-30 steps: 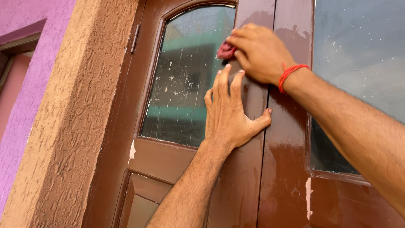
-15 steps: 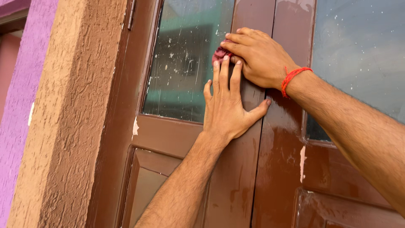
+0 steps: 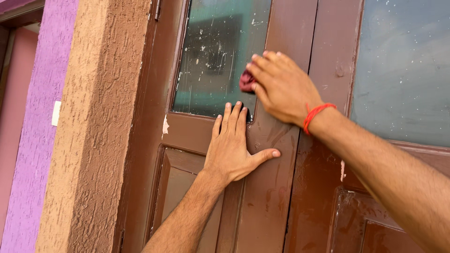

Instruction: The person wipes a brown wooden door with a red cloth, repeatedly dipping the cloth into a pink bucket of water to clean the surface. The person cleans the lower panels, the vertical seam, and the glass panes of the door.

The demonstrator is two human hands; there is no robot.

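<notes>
Hands: left spread flat on door; right pinching red rag.

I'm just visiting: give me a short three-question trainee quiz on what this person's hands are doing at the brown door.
1. True or false: the left hand lies flat on the glossy brown wooden door.
2. Which does the right hand press against the door: A a small dark red cloth, B a paintbrush, C a metal scraper?
3. Fill in: the thin red thread band sits on the right ____.

Key: 1 true, fingers spread just below the paint-speckled glass pane. 2 A. 3 wrist.
</notes>
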